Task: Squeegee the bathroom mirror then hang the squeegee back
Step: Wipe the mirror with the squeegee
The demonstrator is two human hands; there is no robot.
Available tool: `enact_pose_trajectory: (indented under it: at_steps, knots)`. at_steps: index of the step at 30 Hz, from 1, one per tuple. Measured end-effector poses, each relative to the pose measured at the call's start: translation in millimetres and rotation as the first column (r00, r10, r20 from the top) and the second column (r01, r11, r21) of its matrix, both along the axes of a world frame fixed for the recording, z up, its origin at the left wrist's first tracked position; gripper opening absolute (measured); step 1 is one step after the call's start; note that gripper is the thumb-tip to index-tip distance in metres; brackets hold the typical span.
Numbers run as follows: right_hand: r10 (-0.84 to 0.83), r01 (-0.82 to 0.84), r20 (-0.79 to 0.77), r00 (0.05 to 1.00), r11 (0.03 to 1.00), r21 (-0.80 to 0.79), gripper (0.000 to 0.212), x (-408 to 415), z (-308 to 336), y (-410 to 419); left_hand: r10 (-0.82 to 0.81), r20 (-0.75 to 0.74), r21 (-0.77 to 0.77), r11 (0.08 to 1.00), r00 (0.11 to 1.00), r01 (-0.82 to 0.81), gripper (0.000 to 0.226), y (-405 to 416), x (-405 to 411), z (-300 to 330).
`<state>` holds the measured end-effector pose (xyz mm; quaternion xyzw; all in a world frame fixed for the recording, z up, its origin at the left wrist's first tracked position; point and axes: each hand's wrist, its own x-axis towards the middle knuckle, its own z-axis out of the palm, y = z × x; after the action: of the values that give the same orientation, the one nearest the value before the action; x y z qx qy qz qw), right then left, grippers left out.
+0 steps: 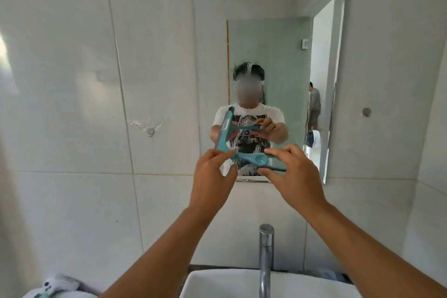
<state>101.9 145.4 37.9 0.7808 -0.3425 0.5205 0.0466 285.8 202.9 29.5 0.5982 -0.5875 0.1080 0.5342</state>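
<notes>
A teal squeegee is held level in front of the lower part of the bathroom mirror. Its blade stands upright at the left, close to the glass, and its handle points right. My left hand pinches the handle near the blade. My right hand grips the handle's far end between thumb and fingers. The mirror shows a person in a printed white shirt holding the same squeegee. A small clear hook is stuck to the white tile left of the mirror.
Below my arms a chrome tap rises from a white basin. White cloth with a small white object lies at the bottom left. A round metal stud sits on the right wall. The mirror also reflects a second person in a doorway.
</notes>
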Motion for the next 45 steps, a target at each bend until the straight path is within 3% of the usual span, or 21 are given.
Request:
enact_pose_trajectory:
  at_steps: [2, 5, 10, 13, 16, 21, 27, 30, 33, 38, 41, 45]
  knots:
    - [-0.007, 0.002, 0.087, 0.996, 0.998, 0.062, 0.051, 17.8, -4.9, 4.0, 0.094, -0.053, 0.01, 0.996, 0.994, -0.094, 0.047, 0.7, 9.1, -3.8]
    - [0.004, -0.026, 0.179, 0.984, 0.992, 0.125, 0.051, 38.9, -13.7, 8.7, 0.24, -0.012, 0.02, 0.971, 0.971, -0.24, 0.05, 0.2, 28.4, -4.2]
    - [0.022, -0.06, 0.252, 0.968, 0.988, 0.144, 0.049, 58.6, -26.7, 17.5, 0.192, -0.016, 0.001, 0.981, 0.981, -0.192, 0.029, -3.8, 64.2, 3.5]
    - [0.003, -0.045, 0.271, 0.962, 0.988, 0.15, 0.045, 65.9, -34.9, 19.8, 0.196, 0.188, -0.077, 0.98, 0.962, -0.185, 0.022, -2.6, 76.5, 8.7]
    - [-0.027, -0.025, 0.276, 0.961, 0.983, 0.182, 0.044, 70.7, -42.8, 18.4, 0.225, 0.419, -0.141, 0.973, 0.88, -0.182, 0.02, -5.1, 85.1, 13.0]
    - [-0.082, 0.019, 0.27, 0.959, 0.973, 0.23, 0.041, 73.3, -48.1, 18.3, 0.217, 0.571, -0.192, 0.973, 0.792, -0.128, 0.02, -15.3, 89.1, 17.6]
    - [-0.079, 0.035, 0.176, 0.981, 0.97, 0.242, 0.037, 74.3, -40.8, 24.6, 0.229, 0.598, -0.28, 0.958, 0.768, -0.067, 0.028, -29.5, 84.2, 27.4]
    - [-0.025, 0.002, 0.097, 0.995, 0.974, 0.226, 0.048, 75.9, -37.7, 22.3, 0.232, 0.607, -0.306, 0.951, 0.76, -0.046, 0.03, -38.0, 78.5, 32.0]
    - [-0.017, 0.005, 0.081, 0.997, 0.989, 0.149, 0.059, 78.8, -36.7, 16.7, 0.238, 0.599, -0.324, 0.945, 0.764, -0.041, 0.028, -47.2, 75.9, 35.8]
    - [-0.092, 0.082, 0.119, 0.989, 0.993, 0.09, 0.056, 84.4, -22.9, 5.1, 0.293, 0.571, -0.404, 0.914, 0.767, -0.048, 0.022, -55.8, 73.1, 47.9]
    - [-0.101, 0.093, 0.137, 0.985, 0.994, 0.065, 0.053, 88.3, -7.0, -6.2, 0.301, 0.496, -0.395, 0.914, 0.815, -0.097, 0.03, -61.2, 73.9, 56.2]
    - [-0.11, 0.113, 0.14, 0.984, 0.994, -0.01, 0.052, 89.1, 25.7, -24.9, 0.308, 0.28, -0.422, 0.89, 0.909, -0.172, 0.038, -63.2, 78.3, 62.4]
